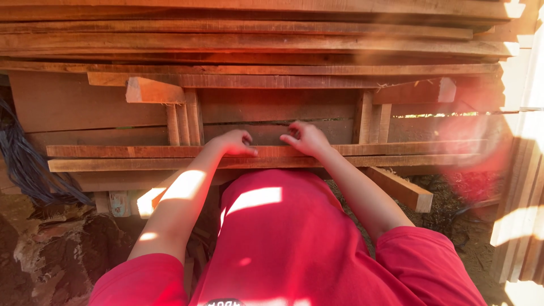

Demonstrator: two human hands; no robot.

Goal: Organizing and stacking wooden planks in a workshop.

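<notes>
Both my hands rest on a long wooden plank [396,149] that lies across a low stack in front of me. My left hand [235,141] curls over the plank's top edge, fingers bent. My right hand [305,137] sits a short way to the right, fingers also bent over the same plank. A second plank [113,165] lies just below it. My red shirt fills the lower middle of the view.
A tall pile of rough boards [255,42] rises behind the plank. Short wooden blocks [150,90] [419,90] stick out left and right. A loose beam [403,190] lies by my right arm. Dark cords [22,164] hang at left over dirt ground [51,249].
</notes>
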